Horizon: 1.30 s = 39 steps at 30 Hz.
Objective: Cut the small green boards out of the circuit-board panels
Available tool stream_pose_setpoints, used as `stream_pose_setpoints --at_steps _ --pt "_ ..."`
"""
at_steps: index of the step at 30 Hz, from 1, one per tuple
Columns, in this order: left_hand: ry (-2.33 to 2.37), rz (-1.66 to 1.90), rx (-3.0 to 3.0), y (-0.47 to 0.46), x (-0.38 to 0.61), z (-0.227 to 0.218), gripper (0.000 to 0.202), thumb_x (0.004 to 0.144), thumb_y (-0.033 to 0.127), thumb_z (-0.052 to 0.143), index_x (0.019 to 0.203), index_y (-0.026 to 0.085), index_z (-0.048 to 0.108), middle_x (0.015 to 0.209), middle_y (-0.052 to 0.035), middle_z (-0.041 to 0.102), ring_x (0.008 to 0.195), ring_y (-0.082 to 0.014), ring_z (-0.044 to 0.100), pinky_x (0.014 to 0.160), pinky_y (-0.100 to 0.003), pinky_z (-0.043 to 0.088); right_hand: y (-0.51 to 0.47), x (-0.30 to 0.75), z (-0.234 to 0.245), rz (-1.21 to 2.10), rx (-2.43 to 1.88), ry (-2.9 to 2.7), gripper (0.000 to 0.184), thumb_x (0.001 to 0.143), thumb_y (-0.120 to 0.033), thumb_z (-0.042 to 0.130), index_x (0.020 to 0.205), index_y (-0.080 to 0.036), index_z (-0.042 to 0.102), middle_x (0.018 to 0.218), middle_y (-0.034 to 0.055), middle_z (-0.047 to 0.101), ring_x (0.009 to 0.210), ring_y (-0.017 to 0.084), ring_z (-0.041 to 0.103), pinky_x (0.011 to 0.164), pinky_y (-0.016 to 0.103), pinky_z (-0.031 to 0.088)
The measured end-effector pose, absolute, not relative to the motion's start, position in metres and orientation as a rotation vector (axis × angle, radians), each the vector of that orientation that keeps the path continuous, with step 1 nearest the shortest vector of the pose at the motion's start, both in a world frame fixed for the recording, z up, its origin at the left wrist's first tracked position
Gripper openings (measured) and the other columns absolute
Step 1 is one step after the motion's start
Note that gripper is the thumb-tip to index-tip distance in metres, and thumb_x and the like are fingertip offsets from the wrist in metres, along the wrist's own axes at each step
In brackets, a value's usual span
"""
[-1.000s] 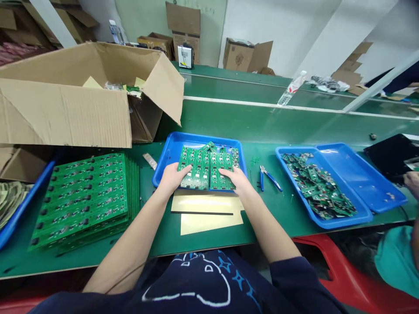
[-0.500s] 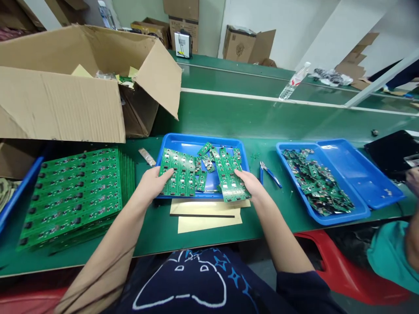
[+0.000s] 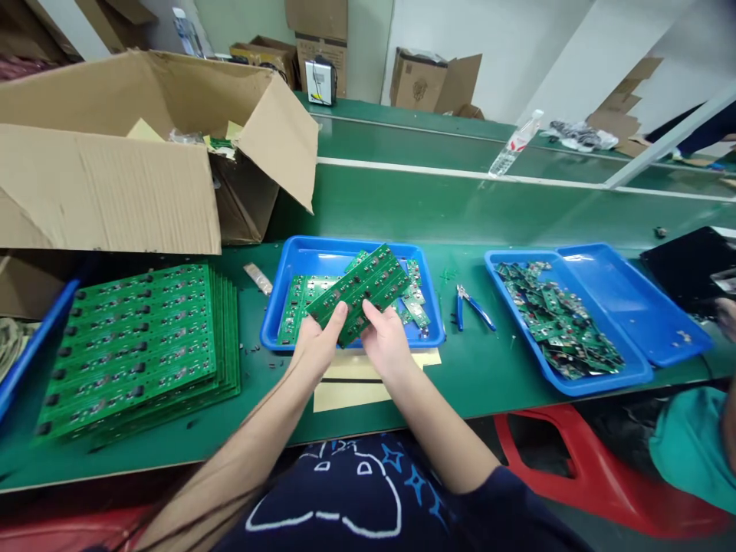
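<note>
With left hand (image 3: 320, 331) and right hand (image 3: 387, 334), gripping green rectangular circuit-board panel (image 3: 369, 282) along near side, over blue plastic tray (image 3: 313, 247). Likely light, stiff, crackable if flexed; take by opposite edges.

At the back we see a cardboard carton (image 3: 418, 81), one flap (image 3: 460, 83) open, and left of it a white device (image 3: 318, 82). A clear bottle (image 3: 516, 144) is to their right; a red chair (image 3: 626, 498) sits at lower right.
</note>
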<state>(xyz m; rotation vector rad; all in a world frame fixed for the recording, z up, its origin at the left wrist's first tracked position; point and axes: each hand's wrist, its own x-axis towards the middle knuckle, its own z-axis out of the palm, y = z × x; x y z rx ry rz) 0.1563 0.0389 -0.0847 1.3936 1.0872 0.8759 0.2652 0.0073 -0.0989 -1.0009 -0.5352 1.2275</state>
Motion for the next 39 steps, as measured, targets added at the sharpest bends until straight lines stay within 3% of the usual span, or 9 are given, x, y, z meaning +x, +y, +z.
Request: stream_pose_setpoints --at_steps 2,5,8,11,15,19,29,36,39 --pt "1.026 0.931 1.323 0.040 0.154 -0.085 0.052 0.073 0.055 0.056 0.104 0.013 0.061 0.106 -0.0100 0.066 0.100 -0.0261 0.059 0.087 -0.036 0.047 0.007 0.278 -0.101 1.288 -1.032 -0.560 0.045 0.069 -0.054 0.056 0.101 -0.021 0.058 0.102 0.0048 0.068 0.101 0.024 0.060 0.079 0.037 0.051" --pt "0.962 0.778 1.272 0.050 0.142 -0.076 0.052 0.071 0.049 0.061 0.109 0.014 0.060 0.107 -0.0106 0.066 0.098 -0.0269 0.061 0.088 -0.038 0.047 0.007 0.310 -0.101 1.328 -1.131 -0.579 0.051 0.074 -0.062 0.044 0.103 -0.022 0.058 0.095 0.0041 0.069 0.096 0.023 0.062 0.075 0.037 0.052" --pt "0.948 0.612 1.309 0.061 0.136 -0.070 0.050 0.071 0.048 0.061 0.107 0.015 0.061 0.102 -0.0102 0.068 0.091 -0.0252 0.063 0.085 -0.037 0.049 0.007 0.332 -0.100 1.334 -1.236 -0.723 0.046 0.069 -0.055 0.057 0.103 -0.023 0.059 0.092 0.0025 0.069 0.095 0.022 0.062 0.078 0.036 0.051" --pt "1.129 0.601 1.472 0.067 0.142 -0.070 0.052 0.070 0.054 0.059 0.103 0.014 0.061 0.098 -0.0111 0.068 0.083 -0.0246 0.064 0.073 -0.034 0.052 0.010 0.333 -0.104 1.217 -1.395 -0.776 0.045 0.062 -0.045 0.069 0.100 -0.021 0.060 0.092 0.0029 0.068 0.097 0.022 0.060 0.082 0.035 0.049" --pt "1.432 0.567 1.642 0.068 0.156 -0.074 0.058 0.069 0.061 0.055 0.098 0.012 0.061 0.077 -0.0108 0.066 0.049 -0.0196 0.058 0.046 -0.030 0.045 0.016 0.323 -0.121 1.018 -1.504 -0.856 0.044 0.067 -0.049 0.064 0.098 -0.019 0.059 0.087 0.0029 0.067 0.092 0.022 0.059 0.082 0.035 0.048" --pt "1.467 0.508 1.721 0.071 0.160 -0.079 0.055 0.072 0.060 0.051 0.093 0.011 0.061 0.067 -0.0101 0.064 0.036 -0.0173 0.051 0.043 -0.031 0.041 0.019 0.321 -0.134 0.890 -1.585 -0.926 0.038 0.071 -0.049 0.060 0.093 -0.018 0.058 0.083 0.0022 0.064 0.081 0.019 0.058 0.077 0.032 0.047" --pt "1.628 0.419 2.039 0.072 0.167 -0.101 0.048 0.082 0.051 0.044 0.102 0.009 0.056 0.083 -0.0150 0.067 0.083 -0.0292 0.064 0.069 -0.033 0.046 0.013 0.313 -0.129 0.611 -1.853 -1.031 0.028 0.074 -0.043 0.058 0.064 -0.020 0.045 0.057 -0.0031 0.046 0.056 0.013 0.044 0.059 0.028 0.039" --pt "1.650 0.114 2.141 0.082 0.163 -0.080 0.071 0.076 0.067 0.038 0.114 0.007 0.048 0.087 -0.0172 0.066 0.083 -0.0301 0.064 0.063 -0.032 0.046 0.015 0.325 -0.132 0.833 -1.479 -0.589 0.030 0.070 -0.044 0.060 0.083 -0.018 0.053 0.070 0.0004 0.060 0.067 0.016 0.056 0.059 0.027 0.044" --pt "1.810 0.251 2.282 0.077 0.162 -0.069 0.074 0.076 0.068 0.037 0.118 0.008 0.043 0.096 -0.0204 0.063 0.091 -0.0329 0.061 0.068 -0.036 0.047 0.016 0.316 -0.123 0.953 -1.206 -0.399 0.031 0.071 -0.044 0.059 0.087 -0.018 0.054 0.079 0.0019 0.065 0.072 0.016 0.060 0.060 0.028 0.047"
